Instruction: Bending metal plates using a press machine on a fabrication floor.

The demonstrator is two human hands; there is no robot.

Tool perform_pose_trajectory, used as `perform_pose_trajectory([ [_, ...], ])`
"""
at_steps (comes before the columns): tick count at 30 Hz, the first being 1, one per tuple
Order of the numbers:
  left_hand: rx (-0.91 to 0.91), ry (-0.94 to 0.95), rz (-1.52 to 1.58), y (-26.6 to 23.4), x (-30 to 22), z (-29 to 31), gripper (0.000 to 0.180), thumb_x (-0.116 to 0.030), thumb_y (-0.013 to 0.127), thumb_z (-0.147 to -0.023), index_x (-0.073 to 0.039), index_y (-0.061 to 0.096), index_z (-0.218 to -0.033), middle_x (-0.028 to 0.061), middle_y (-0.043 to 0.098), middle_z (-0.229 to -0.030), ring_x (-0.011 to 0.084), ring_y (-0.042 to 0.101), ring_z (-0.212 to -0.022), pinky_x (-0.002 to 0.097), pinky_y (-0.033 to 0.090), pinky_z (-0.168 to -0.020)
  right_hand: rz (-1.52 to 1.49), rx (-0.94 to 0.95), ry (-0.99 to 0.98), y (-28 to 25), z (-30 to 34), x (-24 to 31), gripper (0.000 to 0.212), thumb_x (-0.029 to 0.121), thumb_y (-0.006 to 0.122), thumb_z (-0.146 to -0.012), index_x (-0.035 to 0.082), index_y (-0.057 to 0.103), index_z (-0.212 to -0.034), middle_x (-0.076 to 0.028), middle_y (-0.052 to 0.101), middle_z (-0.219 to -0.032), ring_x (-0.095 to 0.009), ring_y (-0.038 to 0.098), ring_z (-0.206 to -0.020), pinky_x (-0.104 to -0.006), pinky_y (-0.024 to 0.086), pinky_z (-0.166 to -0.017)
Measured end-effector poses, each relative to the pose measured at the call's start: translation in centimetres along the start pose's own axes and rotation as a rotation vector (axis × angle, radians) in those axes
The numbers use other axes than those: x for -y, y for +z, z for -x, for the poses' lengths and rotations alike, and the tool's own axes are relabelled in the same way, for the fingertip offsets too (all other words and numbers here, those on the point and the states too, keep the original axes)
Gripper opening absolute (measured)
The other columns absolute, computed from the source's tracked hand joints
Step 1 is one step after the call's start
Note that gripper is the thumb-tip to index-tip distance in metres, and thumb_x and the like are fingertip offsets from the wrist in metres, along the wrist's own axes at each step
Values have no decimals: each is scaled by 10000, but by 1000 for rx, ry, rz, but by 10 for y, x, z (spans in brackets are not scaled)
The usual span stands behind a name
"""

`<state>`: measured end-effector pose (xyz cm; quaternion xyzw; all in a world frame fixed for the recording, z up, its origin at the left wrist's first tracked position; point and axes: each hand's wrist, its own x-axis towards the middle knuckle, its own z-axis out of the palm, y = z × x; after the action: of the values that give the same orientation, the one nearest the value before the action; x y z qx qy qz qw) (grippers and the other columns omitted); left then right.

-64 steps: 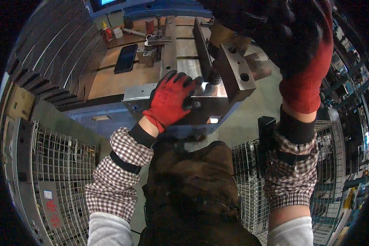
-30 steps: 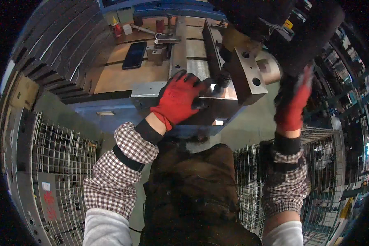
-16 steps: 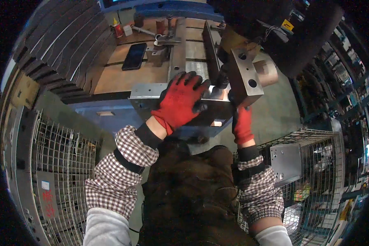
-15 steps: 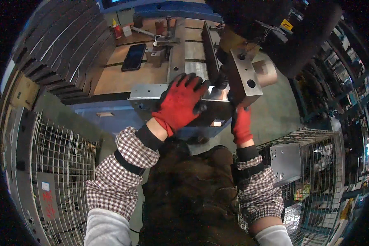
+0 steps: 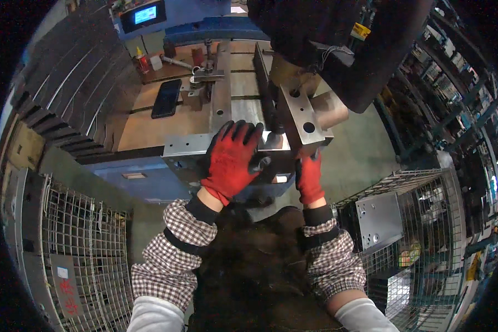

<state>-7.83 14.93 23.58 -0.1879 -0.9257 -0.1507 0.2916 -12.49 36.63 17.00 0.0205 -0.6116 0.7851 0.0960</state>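
A bent sheet-metal panel [image 5: 186, 145] with small holes in its top flange lies across the front edge of the machine table. My left hand [image 5: 231, 166], in a red glove with black fingertips, rests on it, fingers stretched over the flange and thumb toward its front face. At the panel's right end, just below a metal block [image 5: 303, 119] with round holes, my right hand [image 5: 311, 178] is closed on the panel. That block and the panel partly hide its fingers. A dark tool [image 5: 277, 130] of the machine comes down beside the block, close to the panel's top.
A phone [image 5: 166, 99], a clamp fixture [image 5: 205, 83] and a small red bottle [image 5: 142, 60] are on the table. Dark stacked plates [image 5: 77, 83] stand left. Wire cages flank me; the right cage [image 5: 426, 232] holds a metal plate [image 5: 379, 220]. A lit screen [image 5: 145, 15] sits at the back.
My view has shifted, so the table and hands appear lower and farther left, and the screen shows more fully. Both hands keep about the same places on the panel.
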Motion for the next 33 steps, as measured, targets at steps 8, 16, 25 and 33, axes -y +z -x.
perform_pose_trajectory([
  [8, -65, 9, -10, -2, -5, -4, 813, -448, 815, -735, -91, 563, -1421, 174, 547, -1412, 412, 479, -1341, 512, 363, -1170, 223, 96, -140, -22, -15, -26, 471, 16, 614, -976, 194, 627, -1411, -138, 440, -1542, -285, 487, -1383, -359, 396, -1135],
  [16, -47, -26, 47, -1, -5, -3, 821, -435, 817, -738, -132, 545, -1452, 175, 554, -1384, 400, 492, -1323, 506, 360, -1175, 752, 181, -446, -45, -15, -44, 714, -141, 543, -857, 226, 583, -1468, -168, 416, -1563, -366, 445, -1433, -413, 385, -1171],
  [25, -45, -62, 63, -6, -2, 0, 826, -454, 805, -741, -153, 537, -1462, 167, 553, -1368, 391, 492, -1318, 514, 355, -1180, 293, 60, -143, -32, -12, -36, 538, 46, 603, -991, 194, 524, -1502, -192, 385, -1583, -361, 479, -1392, -419, 407, -1143],
  [33, -54, -92, 91, -7, -5, -1, 823, -414, 823, -730, -156, 545, -1461, 155, 549, -1389, 382, 488, -1330, 512, 346, -1189, 1071, 274, -474, -73, -27, 31, 567, 95, 475, -1038, 172, 400, -1595, -208, 393, -1589, -336, 450, -1444, -424, 379, -1167],
])
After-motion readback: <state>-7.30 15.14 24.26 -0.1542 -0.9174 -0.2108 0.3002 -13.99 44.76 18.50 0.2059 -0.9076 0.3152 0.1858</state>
